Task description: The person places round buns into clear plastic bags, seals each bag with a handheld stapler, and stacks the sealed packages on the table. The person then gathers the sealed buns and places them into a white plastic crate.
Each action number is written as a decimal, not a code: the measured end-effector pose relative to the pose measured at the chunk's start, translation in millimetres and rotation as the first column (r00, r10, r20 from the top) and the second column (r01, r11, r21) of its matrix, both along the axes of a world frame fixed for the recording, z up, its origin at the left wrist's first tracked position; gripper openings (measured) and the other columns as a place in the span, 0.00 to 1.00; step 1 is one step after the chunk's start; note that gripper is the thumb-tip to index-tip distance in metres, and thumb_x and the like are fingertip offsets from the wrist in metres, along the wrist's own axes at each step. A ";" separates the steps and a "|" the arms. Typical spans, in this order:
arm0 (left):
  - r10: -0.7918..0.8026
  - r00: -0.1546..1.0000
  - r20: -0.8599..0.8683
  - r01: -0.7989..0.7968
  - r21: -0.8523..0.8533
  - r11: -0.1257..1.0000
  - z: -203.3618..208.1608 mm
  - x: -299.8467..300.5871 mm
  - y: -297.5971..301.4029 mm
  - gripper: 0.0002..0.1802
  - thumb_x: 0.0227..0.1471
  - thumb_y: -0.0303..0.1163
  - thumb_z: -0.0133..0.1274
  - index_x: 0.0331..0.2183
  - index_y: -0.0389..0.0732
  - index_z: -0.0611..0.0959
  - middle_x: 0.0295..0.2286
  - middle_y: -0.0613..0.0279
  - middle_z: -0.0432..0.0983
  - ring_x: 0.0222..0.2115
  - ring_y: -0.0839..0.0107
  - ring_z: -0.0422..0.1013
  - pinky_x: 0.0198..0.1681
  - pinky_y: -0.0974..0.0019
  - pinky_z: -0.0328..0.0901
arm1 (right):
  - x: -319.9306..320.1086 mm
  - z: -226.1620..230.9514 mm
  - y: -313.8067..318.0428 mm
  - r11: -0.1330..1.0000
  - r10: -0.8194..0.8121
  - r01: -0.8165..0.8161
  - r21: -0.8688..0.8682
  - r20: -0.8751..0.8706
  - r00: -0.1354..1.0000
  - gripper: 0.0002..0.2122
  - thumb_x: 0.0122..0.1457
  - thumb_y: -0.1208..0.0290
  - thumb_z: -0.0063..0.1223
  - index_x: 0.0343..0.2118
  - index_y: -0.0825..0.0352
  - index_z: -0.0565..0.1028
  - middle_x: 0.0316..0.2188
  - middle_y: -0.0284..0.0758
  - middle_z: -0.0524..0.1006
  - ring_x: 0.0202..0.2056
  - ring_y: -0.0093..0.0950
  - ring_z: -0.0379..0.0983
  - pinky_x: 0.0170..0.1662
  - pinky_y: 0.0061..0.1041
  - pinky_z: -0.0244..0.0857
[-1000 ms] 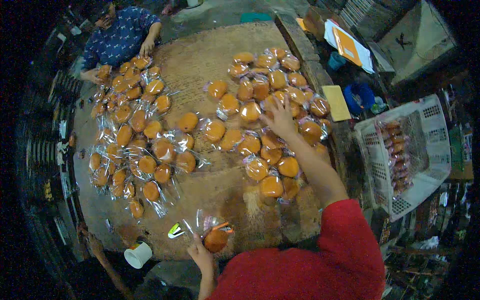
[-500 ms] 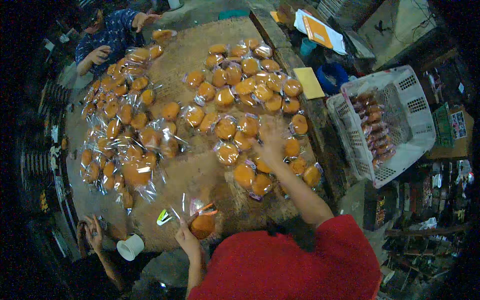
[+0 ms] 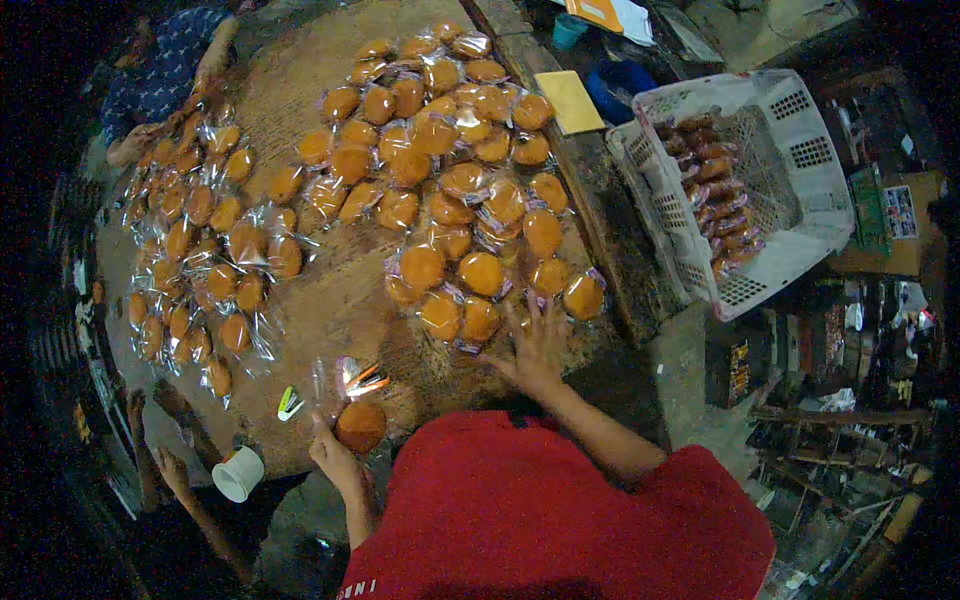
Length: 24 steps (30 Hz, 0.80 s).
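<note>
My right hand (image 3: 538, 352) lies with fingers apart at the near edge of a spread of wrapped round buns (image 3: 480, 272), its fingertips next to the closest ones and gripping none. At the table's near edge, my left hand (image 3: 340, 462) has its fingers drawn together beside a single round brown bun (image 3: 361, 427). Clear plastic glints just above those fingertips, but what they pinch is too blurred to tell. Beyond that bun lies an orange-handled tool (image 3: 368, 381), its kind unclear. A small yellow-green stapler (image 3: 289, 403) lies to the left.
More wrapped buns (image 3: 200, 205) crowd the table's left side, near a co-worker in a patterned shirt (image 3: 165, 75). Another person's hand (image 3: 172, 470) is near a white cup (image 3: 238, 474) at lower left. Right of the table, a white plastic crate (image 3: 775, 285) holds a row of wrapped buns.
The view has shifted, moving the table up and left in the picture. My right hand has drawn back from among the buns to their near edge. The left hand stays beside the single bun.
</note>
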<state>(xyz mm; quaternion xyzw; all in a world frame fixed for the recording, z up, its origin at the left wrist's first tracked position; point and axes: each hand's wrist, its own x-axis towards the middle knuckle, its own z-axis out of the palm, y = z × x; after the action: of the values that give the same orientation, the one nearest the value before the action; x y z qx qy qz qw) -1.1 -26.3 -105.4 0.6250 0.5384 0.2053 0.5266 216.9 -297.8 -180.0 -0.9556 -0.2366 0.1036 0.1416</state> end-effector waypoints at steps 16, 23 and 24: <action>-0.152 0.917 -0.369 0.219 0.148 0.964 41.5 34.2 -20.9 0.29 0.69 0.44 0.42 0.38 0.27 0.87 0.30 0.59 0.82 0.33 0.74 0.74 0.41 0.69 0.69 | 213.5 -34.4 165.0 0.994 0.020 -0.024 0.106 0.040 0.999 0.47 0.48 0.26 0.51 0.66 0.54 0.64 0.70 0.43 0.53 0.69 0.54 0.44 0.67 0.64 0.36; 0.075 0.989 -0.126 -0.074 0.013 0.997 45.2 55.6 -35.7 0.28 0.69 0.43 0.43 0.37 0.25 0.86 0.32 0.56 0.82 0.32 0.73 0.75 0.41 0.68 0.69 | 264.7 -10.2 181.2 0.900 -0.002 -0.099 0.424 0.231 0.973 0.41 0.52 0.35 0.58 0.63 0.57 0.67 0.67 0.50 0.56 0.68 0.57 0.44 0.64 0.71 0.36; 0.100 0.980 -0.174 -0.100 0.011 0.995 47.9 56.8 -38.6 0.29 0.69 0.43 0.43 0.37 0.25 0.86 0.31 0.56 0.82 0.32 0.74 0.75 0.40 0.68 0.69 | 302.8 -6.7 198.5 0.879 0.011 -0.141 0.455 0.276 0.961 0.41 0.52 0.34 0.57 0.64 0.57 0.66 0.67 0.52 0.55 0.68 0.58 0.44 0.64 0.72 0.34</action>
<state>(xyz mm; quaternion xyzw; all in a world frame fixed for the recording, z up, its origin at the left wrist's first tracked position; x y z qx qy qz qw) 55.8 -64.9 -57.5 0.6135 0.6129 0.1767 0.4657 519.7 -99.3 -186.7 -0.8876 -0.3090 -0.0803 0.3321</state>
